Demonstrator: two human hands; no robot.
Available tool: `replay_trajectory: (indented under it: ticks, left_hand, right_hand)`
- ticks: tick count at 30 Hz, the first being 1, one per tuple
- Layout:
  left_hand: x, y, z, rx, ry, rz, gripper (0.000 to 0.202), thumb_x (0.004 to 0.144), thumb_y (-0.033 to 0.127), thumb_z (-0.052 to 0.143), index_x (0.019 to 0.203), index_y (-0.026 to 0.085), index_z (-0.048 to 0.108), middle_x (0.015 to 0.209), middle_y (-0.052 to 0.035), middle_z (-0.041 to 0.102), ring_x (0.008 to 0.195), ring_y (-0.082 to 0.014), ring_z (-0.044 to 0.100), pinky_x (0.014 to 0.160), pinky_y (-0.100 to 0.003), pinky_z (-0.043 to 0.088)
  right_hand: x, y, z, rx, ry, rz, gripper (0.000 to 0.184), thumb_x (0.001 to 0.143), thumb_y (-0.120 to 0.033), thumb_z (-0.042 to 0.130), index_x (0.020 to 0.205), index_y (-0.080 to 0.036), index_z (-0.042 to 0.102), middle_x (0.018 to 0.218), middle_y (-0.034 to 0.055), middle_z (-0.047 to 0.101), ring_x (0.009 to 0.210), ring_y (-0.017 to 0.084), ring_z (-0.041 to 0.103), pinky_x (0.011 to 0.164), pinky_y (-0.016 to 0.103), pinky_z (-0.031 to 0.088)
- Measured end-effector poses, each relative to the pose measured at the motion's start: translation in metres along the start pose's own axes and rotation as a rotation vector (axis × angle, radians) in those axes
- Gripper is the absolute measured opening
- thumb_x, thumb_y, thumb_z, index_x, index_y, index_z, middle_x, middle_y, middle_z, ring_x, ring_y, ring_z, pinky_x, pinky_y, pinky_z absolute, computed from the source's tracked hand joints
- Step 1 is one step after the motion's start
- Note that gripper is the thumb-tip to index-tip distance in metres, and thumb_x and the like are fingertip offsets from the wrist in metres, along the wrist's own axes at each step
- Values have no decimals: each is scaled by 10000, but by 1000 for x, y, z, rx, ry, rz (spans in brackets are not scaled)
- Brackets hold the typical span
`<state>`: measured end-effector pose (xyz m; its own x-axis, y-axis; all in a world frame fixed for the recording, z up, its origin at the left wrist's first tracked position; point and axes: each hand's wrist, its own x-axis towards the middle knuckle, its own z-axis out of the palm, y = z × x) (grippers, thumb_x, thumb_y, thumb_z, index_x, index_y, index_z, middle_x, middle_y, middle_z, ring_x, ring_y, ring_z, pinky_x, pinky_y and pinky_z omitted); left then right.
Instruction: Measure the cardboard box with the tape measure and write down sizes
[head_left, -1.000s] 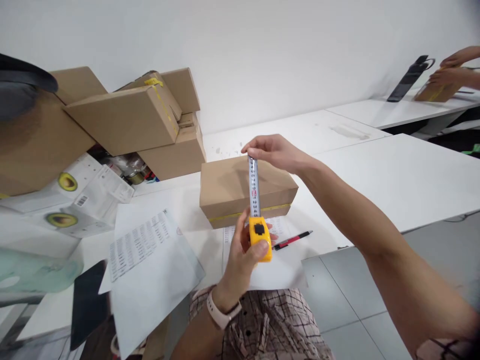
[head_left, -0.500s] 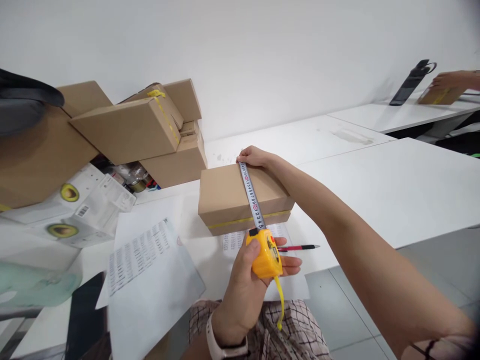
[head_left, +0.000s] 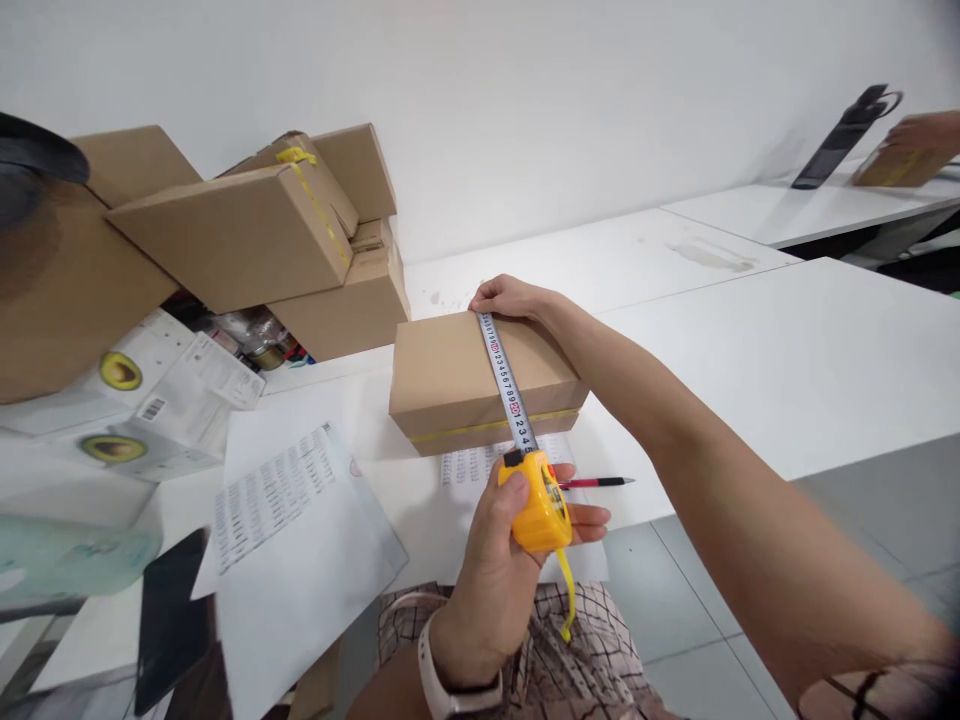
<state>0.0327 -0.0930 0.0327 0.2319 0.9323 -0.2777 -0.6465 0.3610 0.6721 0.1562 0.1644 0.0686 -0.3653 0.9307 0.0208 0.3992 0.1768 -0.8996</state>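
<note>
A yellow tape measure (head_left: 541, 512) sits in my left hand (head_left: 491, 560), thumb on its side, with a yellow strap hanging down. Its metal blade (head_left: 510, 390) is drawn out across the top of a brown cardboard box (head_left: 442, 365). At the box's far edge, my right hand (head_left: 510, 297) pinches the blade's end, which the fingers hide. Yellow tape (head_left: 450, 433) runs along the near side of the box. Just beyond my left fingers lies a red and black pen (head_left: 604, 483), on or beside a printed sheet (head_left: 469, 468) partly under the box.
Stacked cardboard boxes (head_left: 232, 240) stand at the back left, above a white avocado-printed carton (head_left: 176, 385). More printed papers (head_left: 300, 590) and a dark tablet-like object (head_left: 174, 610) lie at left. At far right are a dark bottle (head_left: 844, 140) and another person's hand (head_left: 926, 130) on a small box (head_left: 904, 165).
The view has shifted slightly. My left hand with the tape measure has moved a little to the right, and the blade stays stretched over the box.
</note>
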Motion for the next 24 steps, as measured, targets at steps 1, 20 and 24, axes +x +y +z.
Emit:
replay_trajectory:
  ticks: [1, 20, 24]
  left_hand:
    - [0, 2, -2, 18, -7, 6, 432, 826, 529, 717, 1039, 162, 633, 1107, -113, 707, 816, -286, 761, 818, -468, 607]
    - [28, 86, -112, 442, 235, 574, 483, 722, 394, 782, 1121, 224, 568, 1085, -12, 670, 741, -214, 759, 795, -412, 629]
    - [44, 120, -95, 466, 184, 657, 428, 733, 406, 781, 1049, 212, 568, 1066, -25, 679, 690, -190, 747, 746, -390, 641]
  right_hand:
    - [12, 0, -2, 8, -5, -8, 313, 781, -564, 755, 885, -275, 692, 842, 41, 734, 777, 222, 642, 754, 392, 508]
    - [-118, 57, -17, -278, 226, -196, 622, 886, -692, 545, 1372, -306, 586, 1290, 99, 668, 1005, 278, 662, 827, 408, 550]
    - [-91, 20, -27, -467, 300, -190, 504, 931, -615, 509, 1220, -244, 692, 1193, 117, 709, 1016, 282, 653, 838, 391, 510]
